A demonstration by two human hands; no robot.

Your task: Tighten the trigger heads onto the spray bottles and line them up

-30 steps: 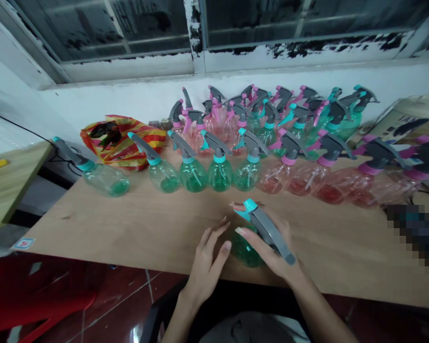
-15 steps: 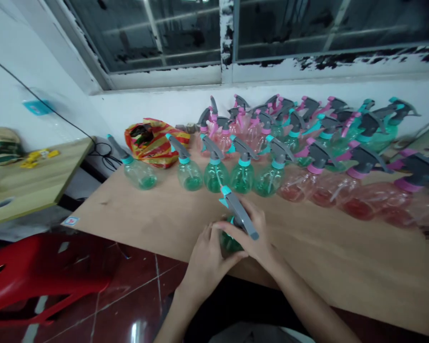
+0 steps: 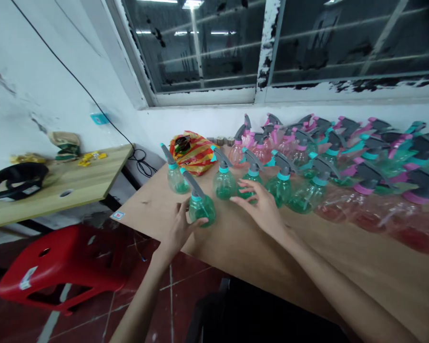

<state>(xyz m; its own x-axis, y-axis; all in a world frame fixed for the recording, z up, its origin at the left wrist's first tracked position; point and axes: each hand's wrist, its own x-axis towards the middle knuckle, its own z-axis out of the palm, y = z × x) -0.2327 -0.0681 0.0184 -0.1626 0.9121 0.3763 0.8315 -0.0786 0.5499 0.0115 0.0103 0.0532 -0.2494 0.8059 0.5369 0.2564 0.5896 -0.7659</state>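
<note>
A green-tinted plastic spray bottle (image 3: pixel 201 210) with a grey and turquoise trigger head stands at the wooden table's near edge. My left hand (image 3: pixel 180 228) is shut on it, fingers and thumb cupping its round body from the left. My right hand (image 3: pixel 260 207) is apart from that bottle, open, with fingers spread. Its fingertips reach just in front of another green spray bottle (image 3: pixel 250 186) in the row.
Several green spray bottles (image 3: pixel 224 186) and pink-tinted ones (image 3: pixel 364 214) crowd the wooden table (image 3: pixel 329 252), with a striped bag (image 3: pixel 191 153) behind. A side table (image 3: pixel 75 190) holds a black band (image 3: pixel 17 181). A red stool (image 3: pixel 62 267) sits on the floor at left.
My right hand has let go of the bottle and moved right. The bottle has shifted left in my left hand, its trigger head now pointing up. The view has turned left.
</note>
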